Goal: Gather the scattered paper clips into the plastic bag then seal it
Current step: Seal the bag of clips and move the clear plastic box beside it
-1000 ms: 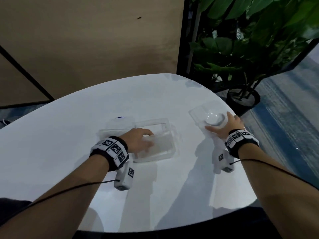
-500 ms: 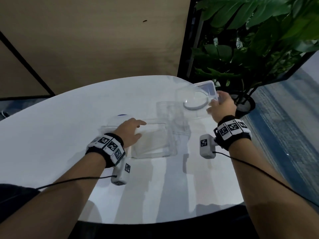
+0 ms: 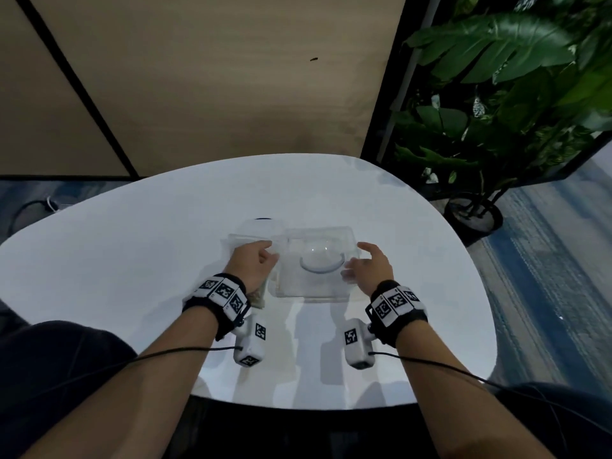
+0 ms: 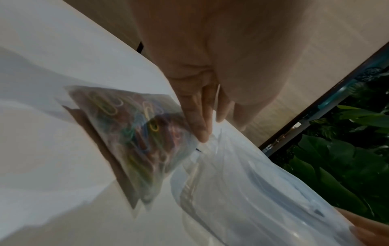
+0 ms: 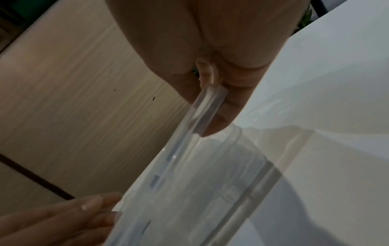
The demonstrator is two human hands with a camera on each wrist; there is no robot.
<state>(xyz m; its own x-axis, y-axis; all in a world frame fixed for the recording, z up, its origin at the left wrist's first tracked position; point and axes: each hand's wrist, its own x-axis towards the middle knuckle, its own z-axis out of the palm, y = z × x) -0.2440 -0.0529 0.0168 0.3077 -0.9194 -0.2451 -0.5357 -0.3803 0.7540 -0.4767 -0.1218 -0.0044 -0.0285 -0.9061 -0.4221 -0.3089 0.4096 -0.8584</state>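
Paper clips point(image 4: 134, 131): coloured heap already inside plastic bag point(image 4: 147, 166), lying on table point(image 3: 132, 260) mid-surface beside clear box point(image 3: 314, 283). No loose clips visible. Seal state: cannot tell.

Left hand point(image 3: 253, 265) over bag, fingers straight, touching box edge.

Right hand point(image 3: 371, 270) pinches lid point(image 3: 319, 256) edge, lowering onto box.

Judgement: gathering done; sealing check remains.

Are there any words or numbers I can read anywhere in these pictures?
No words or numbers can be read.
The wristbands and the small white wrist cameras carry only black-and-white square code patterns, no letters.
The bag of paper clips and the clear plastic box show no readable print.
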